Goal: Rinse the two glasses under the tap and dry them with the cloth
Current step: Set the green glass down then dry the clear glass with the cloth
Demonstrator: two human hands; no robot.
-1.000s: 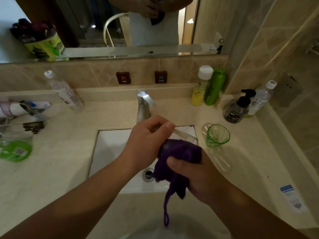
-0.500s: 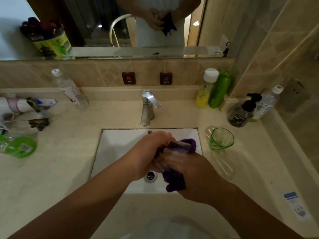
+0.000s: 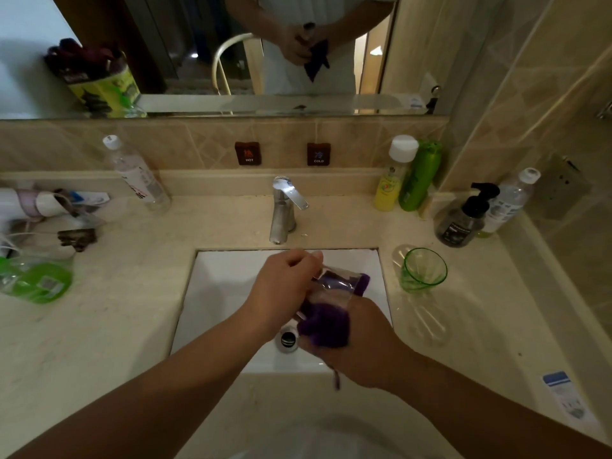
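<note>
Over the sink, my left hand grips the clear glass while my right hand clutches the cloth against it; drying seems underway; the green glass waits on the counter, tap off.

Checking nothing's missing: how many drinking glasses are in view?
2: a clear glass held over the sink with the purple cloth, and a green glass on the counter right of it.
</note>
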